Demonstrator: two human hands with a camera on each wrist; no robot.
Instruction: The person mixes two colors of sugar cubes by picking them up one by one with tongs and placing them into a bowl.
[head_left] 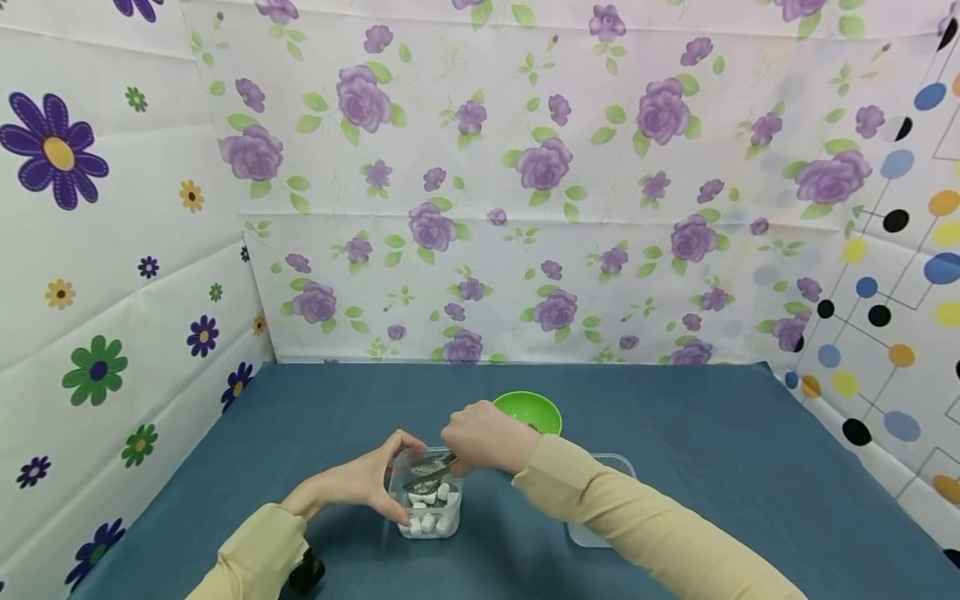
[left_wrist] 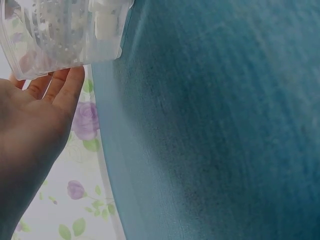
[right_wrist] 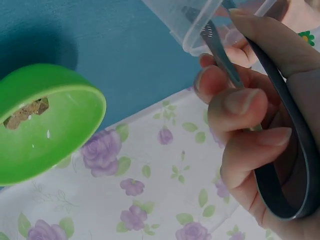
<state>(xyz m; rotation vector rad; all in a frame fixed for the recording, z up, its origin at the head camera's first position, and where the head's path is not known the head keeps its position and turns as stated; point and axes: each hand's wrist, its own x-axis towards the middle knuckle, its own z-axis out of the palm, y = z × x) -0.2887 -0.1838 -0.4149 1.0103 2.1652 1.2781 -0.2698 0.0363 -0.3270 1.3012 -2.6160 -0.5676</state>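
Observation:
A clear plastic container (head_left: 423, 534) stands on the blue cloth with several white chunks (head_left: 429, 523) inside. My left hand (head_left: 365, 480) grips its left side, thumb toward the front corner and fingers at the back; in the left wrist view those fingers (left_wrist: 69, 89) lie against the container wall (left_wrist: 75, 56). With my right hand (head_left: 483, 437) I hold metal tongs (right_wrist: 270, 75) by their bent arms. Their broad, speckled heads (head_left: 426, 485) reach into the container, just above the white chunks. The heads stand apart in the head view; I cannot tell whether anything is between them.
Behind my right hand sits a green bowl (head_left: 528, 408); brown pieces (right_wrist: 27, 114) lie in it in the right wrist view. A clear plastic lid (head_left: 587, 536) lies partly under my right forearm. Flowered cloth walls (head_left: 480, 292) border the table at the back and left.

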